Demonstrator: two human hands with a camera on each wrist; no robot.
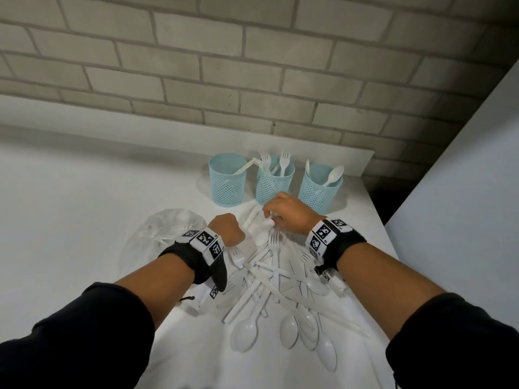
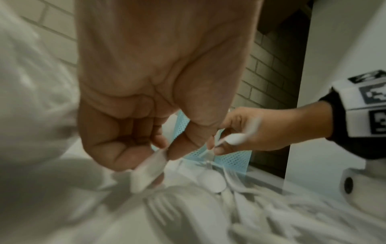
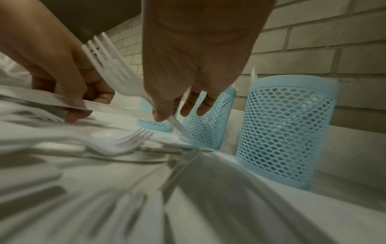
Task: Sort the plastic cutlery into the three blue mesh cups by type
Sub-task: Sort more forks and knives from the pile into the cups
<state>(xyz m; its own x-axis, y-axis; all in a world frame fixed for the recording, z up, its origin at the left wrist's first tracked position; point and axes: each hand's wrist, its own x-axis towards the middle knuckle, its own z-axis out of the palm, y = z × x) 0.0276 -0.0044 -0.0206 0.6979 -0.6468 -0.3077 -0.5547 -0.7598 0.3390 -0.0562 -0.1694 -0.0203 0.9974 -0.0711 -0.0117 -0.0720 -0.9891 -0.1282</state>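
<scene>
Both hands are busy at the far edge of the heap. The left hand (image 2: 133,125) has its fingers curled round a clear plastic knife (image 3: 62,101), the blade running out flat to the person's left, low over the table (image 1: 70,192). The right hand (image 1: 289,214) pinches a white fork (image 3: 112,69) between thumb and first finger, tines tipped up toward the wrist and the thin handle pointing down and away toward the cups; its other fingers hang loose. In the left wrist view the piece in that hand is blurred and looks more rounded, so I go by the right wrist view, where the tines are plain. Just past the knuckles stand the three blue mesh cups in a row: the left cup (image 1: 228,179) with what look like knives leaning in it, the middle cup (image 1: 274,182) with forks upright, the right cup (image 1: 320,192) with spoons. The middle cup lies straight ahead of the right hand and nearest to it, so I'd judge the fork wants only a short lift, handle first, over that rim; the knife belongs one cup further left, on the left hand's side. Behind the hands, toward the person, the unsorted pile (image 1: 278,284) of forks, knives and spoons lies crisscrossed, and a crumpled clear bag (image 1: 157,237) sits beside the left wrist.
</scene>
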